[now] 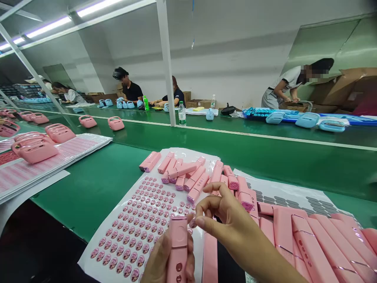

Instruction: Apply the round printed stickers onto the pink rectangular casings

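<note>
gripping a pink bar (178, 247) upright at the near edge of the sticker sheet (129, 236), the left hand (165, 261) is closing around its lower half. the right hand (226, 214) is hovering just right of the bar's top, thumb and forefinger pinching together on something too small to make out, the other fingers curling loosely. beyond the sheet, a loose pile of pink bars (188, 173) is lying; right of it more bars (309, 243) are crowding together. well beyond the sheet, pink speakers (88, 121) are sitting on the green belt (265, 157).
</note>
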`<move>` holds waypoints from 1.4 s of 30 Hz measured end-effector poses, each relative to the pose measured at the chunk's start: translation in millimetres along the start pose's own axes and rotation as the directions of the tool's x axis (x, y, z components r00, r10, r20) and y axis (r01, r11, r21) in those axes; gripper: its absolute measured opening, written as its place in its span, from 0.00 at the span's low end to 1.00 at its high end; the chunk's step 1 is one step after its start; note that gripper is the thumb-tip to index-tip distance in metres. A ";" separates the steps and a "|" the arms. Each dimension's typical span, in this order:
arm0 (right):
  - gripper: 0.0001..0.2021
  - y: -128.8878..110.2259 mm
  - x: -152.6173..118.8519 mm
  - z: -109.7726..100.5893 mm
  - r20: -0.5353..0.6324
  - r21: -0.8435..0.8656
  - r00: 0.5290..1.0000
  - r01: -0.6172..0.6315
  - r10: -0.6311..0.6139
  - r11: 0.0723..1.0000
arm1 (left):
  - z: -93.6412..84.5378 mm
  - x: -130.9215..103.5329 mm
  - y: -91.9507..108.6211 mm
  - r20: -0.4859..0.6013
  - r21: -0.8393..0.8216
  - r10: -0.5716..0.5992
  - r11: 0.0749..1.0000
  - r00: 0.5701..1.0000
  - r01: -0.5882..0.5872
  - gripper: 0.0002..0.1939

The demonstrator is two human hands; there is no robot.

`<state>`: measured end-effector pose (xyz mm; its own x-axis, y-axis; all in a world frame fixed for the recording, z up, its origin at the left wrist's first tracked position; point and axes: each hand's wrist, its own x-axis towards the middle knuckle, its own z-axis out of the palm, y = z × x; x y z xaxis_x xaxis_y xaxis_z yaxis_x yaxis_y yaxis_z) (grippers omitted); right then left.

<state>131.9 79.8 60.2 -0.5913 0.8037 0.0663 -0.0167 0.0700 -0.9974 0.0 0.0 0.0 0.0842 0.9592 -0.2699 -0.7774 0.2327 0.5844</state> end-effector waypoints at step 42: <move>0.13 -3.3 -18.5 17.1 -0.153 -0.562 0.965 0.091 -0.212 0.822 | 11.9 1.4 -12.7 -0.189 0.190 0.158 0.974 0.969 -0.122 0.32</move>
<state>129.2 54.6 61.8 -0.4438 0.8514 0.2798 0.3854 0.4632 -0.7981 17.4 0.3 1.3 -0.1592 0.9360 -0.3139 -0.6492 0.1402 0.7475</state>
